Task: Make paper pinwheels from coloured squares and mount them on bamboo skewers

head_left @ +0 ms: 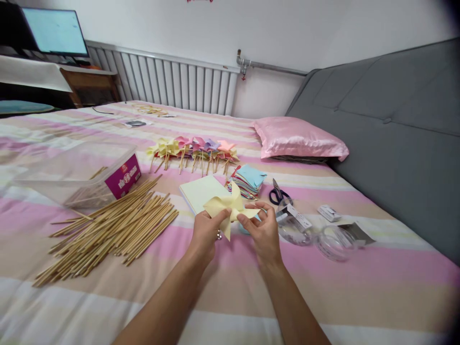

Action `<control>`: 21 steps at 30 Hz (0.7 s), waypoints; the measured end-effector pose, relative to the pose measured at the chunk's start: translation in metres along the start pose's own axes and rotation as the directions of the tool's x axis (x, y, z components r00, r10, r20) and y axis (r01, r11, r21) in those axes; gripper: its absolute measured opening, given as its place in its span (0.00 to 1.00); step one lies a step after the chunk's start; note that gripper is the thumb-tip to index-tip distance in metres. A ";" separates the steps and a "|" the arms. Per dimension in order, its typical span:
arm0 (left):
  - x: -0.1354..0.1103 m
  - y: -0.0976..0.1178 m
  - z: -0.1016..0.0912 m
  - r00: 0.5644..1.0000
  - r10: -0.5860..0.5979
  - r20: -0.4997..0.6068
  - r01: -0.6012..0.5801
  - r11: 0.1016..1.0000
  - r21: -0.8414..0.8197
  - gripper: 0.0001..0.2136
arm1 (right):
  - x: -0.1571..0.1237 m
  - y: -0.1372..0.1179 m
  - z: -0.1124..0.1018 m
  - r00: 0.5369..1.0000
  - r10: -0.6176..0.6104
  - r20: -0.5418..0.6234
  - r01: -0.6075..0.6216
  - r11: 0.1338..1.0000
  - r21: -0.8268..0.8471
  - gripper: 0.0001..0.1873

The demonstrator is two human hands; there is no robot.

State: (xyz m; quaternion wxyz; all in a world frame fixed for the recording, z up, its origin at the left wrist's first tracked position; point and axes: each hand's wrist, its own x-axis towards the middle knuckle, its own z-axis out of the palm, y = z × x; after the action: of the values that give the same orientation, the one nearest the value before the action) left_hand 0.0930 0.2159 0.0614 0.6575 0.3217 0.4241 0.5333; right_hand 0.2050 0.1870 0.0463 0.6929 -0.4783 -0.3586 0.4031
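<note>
Between my two hands is a yellow paper pinwheel with its blades folded out. My left hand pinches its left side between thumb and fingers. On the right side, my right hand grips it near the middle and along one blade. Just behind it lies a pad of pale yellow paper. A stack of cut coloured paper, light blue on top, sits past my right hand. Dark-handled scissors rest to the right of that stack.
Many thin wooden sticks are heaped at left, beside a clear plastic box. Finished pinwheels on sticks lie farther back. Clear round containers and a small white box are at right. A pink pillow leans near the grey headboard.
</note>
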 end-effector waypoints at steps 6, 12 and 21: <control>-0.006 0.000 0.005 0.999 -0.033 -0.016 0.033 0.999 0.032 0.13 | -0.006 0.003 0.009 0.964 0.239 0.120 -0.254 0.959 0.124 0.17; -0.013 -0.002 0.011 1.000 0.011 0.024 -0.012 1.000 0.023 0.09 | -0.008 0.003 0.014 0.957 0.287 -0.038 -0.265 0.921 0.285 0.11; -0.012 -0.002 0.006 0.975 -0.048 0.215 0.033 0.997 0.074 0.12 | 0.005 -0.001 -0.004 0.961 0.269 0.067 -0.276 0.911 0.305 0.06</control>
State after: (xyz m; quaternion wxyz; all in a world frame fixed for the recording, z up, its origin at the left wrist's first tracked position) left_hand 0.0983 0.2043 0.0650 0.6988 0.3920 0.3746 0.4665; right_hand 0.2107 0.1899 0.0471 0.6923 -0.4034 -0.2286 0.5529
